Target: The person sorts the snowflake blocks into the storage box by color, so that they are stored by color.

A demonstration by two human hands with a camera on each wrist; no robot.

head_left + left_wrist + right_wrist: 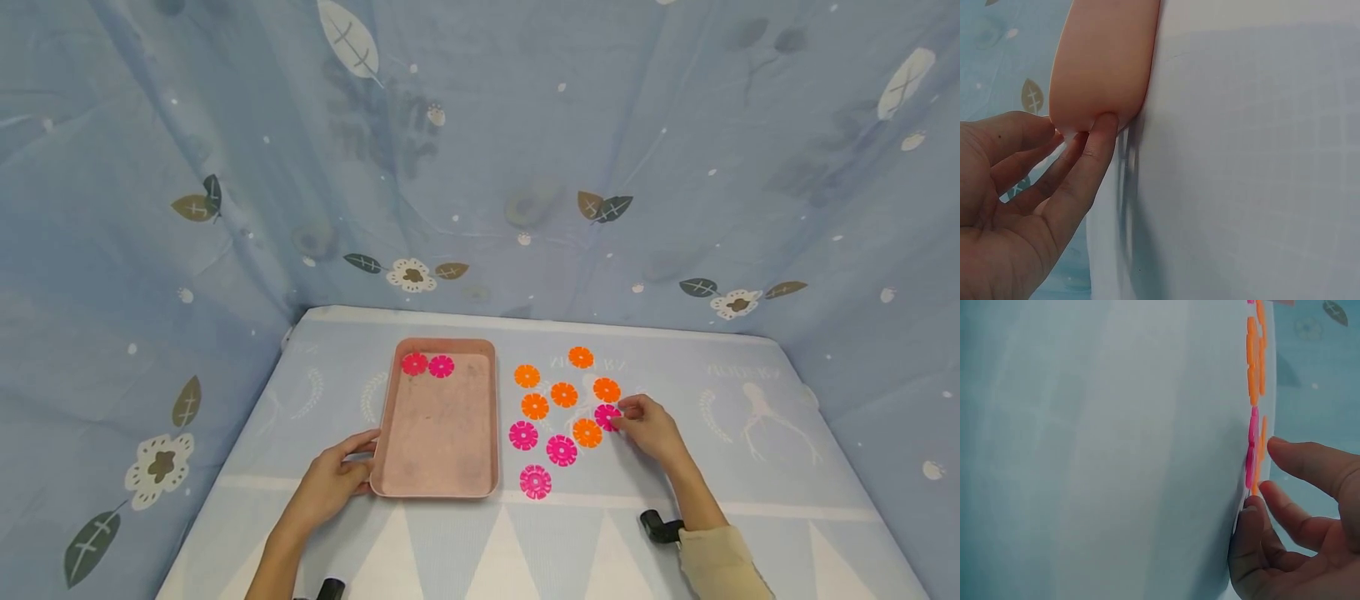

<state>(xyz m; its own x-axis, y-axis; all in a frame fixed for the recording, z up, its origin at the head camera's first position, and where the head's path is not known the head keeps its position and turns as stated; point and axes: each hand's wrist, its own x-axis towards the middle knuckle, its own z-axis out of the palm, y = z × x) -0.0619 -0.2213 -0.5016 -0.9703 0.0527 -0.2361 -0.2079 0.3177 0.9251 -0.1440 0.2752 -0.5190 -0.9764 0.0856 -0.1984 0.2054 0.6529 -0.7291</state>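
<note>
A pink rectangular tray [435, 442] lies on the table, with two pink notched discs [428, 365] at its far end. My left hand [336, 483] holds the tray's left side near the front corner. In the left wrist view, the fingers [1079, 165] and thumb meet the tray's outer wall [1107, 69]. To the tray's right, several orange discs [564, 395] and pink discs [562, 450] lie flat. My right hand [651, 429] touches the right edge of a pink disc [606, 416]. In the right wrist view, its thumb and fingers [1275, 506] stand apart, bent beside the discs.
A pale blue patterned cloth covers the table [750, 467]. Blue curtains [480, 167] with leaf prints hang behind and at both sides. Black wrist mounts [660, 527] show at both forearms, the right one close above the table.
</note>
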